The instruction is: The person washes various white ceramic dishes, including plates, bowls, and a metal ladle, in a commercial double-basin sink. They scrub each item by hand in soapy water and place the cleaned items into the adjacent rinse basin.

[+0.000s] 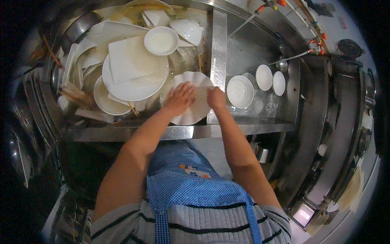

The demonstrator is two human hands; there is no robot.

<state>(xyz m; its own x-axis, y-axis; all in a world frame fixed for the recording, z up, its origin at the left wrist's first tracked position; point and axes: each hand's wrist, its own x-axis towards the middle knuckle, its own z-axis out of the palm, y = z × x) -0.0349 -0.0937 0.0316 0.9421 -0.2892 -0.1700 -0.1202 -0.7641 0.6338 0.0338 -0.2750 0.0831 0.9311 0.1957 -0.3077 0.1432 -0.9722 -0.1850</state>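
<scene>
A large white plate with a scalloped rim [195, 117] is tilted over the front of the left sink basin, beside the metal divider [218, 52]. My left hand [180, 99] lies with its fingers spread on the plate's inner face. At the plate's right edge, my right hand [216, 98] is closed on the rim, next to the divider. Left of my hands, a round white plate [137, 90] bears a square white plate [129, 59], and a small white bowl [161, 41] with cloudy liquid rests at its upper corner.
More dishes and a metal pot [83, 27] crowd the left basin, with chopsticks [76, 94] at its left. In the right basin are a white bowl [240, 92] and two smaller ones [264, 77], [278, 83]. The steel sink edge [182, 133] runs before me.
</scene>
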